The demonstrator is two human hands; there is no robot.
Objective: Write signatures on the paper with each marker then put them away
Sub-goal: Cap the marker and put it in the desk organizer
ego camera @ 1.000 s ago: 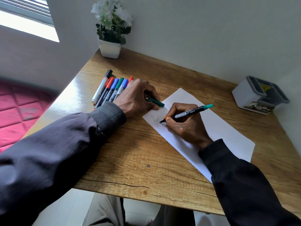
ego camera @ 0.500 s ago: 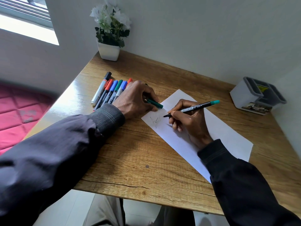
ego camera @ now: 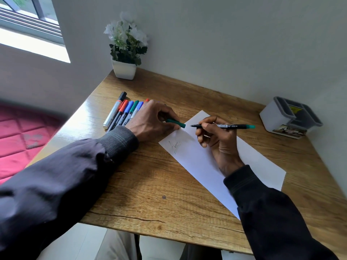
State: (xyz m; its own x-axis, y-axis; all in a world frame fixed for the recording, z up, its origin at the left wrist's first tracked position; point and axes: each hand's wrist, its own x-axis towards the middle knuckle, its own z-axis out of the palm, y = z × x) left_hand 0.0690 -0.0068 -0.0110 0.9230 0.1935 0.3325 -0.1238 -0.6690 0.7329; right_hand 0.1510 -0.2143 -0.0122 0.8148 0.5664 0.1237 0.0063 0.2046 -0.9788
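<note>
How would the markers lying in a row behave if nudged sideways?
The markers look round-barrelled and lie loose side by side on the smooth table, so they would probably roll. Slim and plastic-looking, they are likely light and stiff.

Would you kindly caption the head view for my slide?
Right hand holds green marker over signed paper; left hand pinches its cap.
</note>
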